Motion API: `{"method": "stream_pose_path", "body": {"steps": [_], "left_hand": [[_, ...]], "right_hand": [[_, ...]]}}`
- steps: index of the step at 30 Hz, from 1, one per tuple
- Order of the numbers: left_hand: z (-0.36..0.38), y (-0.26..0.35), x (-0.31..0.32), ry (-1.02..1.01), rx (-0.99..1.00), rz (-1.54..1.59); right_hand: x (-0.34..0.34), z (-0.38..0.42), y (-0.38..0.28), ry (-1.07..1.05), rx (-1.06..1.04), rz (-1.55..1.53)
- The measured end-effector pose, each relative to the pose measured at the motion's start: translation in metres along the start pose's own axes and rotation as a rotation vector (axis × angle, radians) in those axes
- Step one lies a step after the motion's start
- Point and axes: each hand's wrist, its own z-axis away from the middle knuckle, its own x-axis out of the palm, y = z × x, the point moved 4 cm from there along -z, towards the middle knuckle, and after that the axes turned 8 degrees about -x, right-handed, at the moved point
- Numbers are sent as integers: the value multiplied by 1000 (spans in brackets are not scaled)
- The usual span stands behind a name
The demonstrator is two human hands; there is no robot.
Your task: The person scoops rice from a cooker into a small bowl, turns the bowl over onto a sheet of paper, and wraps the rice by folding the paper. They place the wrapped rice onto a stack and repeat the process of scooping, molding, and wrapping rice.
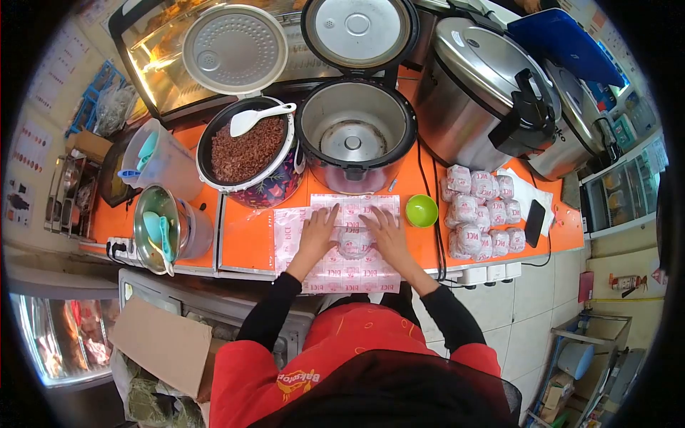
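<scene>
A sheet of pink-and-white printed wrapping paper [349,277] lies on the orange counter in front of me. At its middle is a paper-covered lump [352,242], and its contents are hidden. My left hand [318,237] curves around the lump's left side, thumb and fingers on the paper. On the opposite side, my right hand [389,239] grips the paper in the same way. Just right of the sheet sits a small green bowl [422,211]. Several wrapped packets [479,207] marked "RICE" are stacked farther right.
Behind the paper stand a cooker of brown rice [246,153] with a white paddle [258,118] and an open cooker [349,146]. Closed steel cookers [474,93] stand right. A phone [534,223] lies beside the packets. A metal bowl [161,221] with utensils is left.
</scene>
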Motion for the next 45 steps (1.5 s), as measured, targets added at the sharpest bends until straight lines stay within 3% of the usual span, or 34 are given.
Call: {"method": "stream_pose_path", "body": {"steps": [2,3,4,8,10,14,15,18,19,22,23,26,27,30,33,36,37,40,43,45], "left_hand": [[-8,-11,20,34,220,-28],[-5,-8,23,-105,235,-77],[-1,-11,30,-45,205,-48],[35,-9,57,124,73,21],[46,-3,64,222,46,5],[58,25,56,75,-27,46],[54,28,62,-21,-79,172],[47,62,57,3,-207,1159],[41,64,68,219,-391,1155],[17,78,77,183,-868,1729],[10,86,75,168,-879,1844],[-5,117,70,-51,-827,2097],[-14,134,61,53,-655,1985],[-34,200,45,29,-411,1753],[-50,255,58,-117,-215,1596],[-78,286,67,21,115,1029],[-85,294,64,23,46,1130],[-102,283,95,4,-106,819],[-95,288,93,-29,-116,592],[-93,288,88,-5,-105,472]], "right_hand": [[24,-1,4,-62,-55,-13],[36,3,3,-143,-43,-48],[48,8,1,-223,-29,-82],[39,30,-20,116,203,-331],[42,36,-27,103,200,-406],[40,54,-30,49,188,-582],[41,55,-30,25,210,-602],[51,58,-25,39,222,-625],[57,59,-22,60,211,-632],[51,51,-9,91,364,-1023],[46,49,-5,304,336,-1057],[-21,44,18,567,625,-1721],[-20,46,31,737,702,-1864],[-72,66,73,565,841,-1858],[-104,99,122,585,938,-1879],[-105,145,186,596,1085,-1844],[-102,158,211,615,1077,-1667],[-88,179,266,599,1037,-1226],[-49,185,296,531,988,-892],[-70,168,282,454,988,-806]]}}
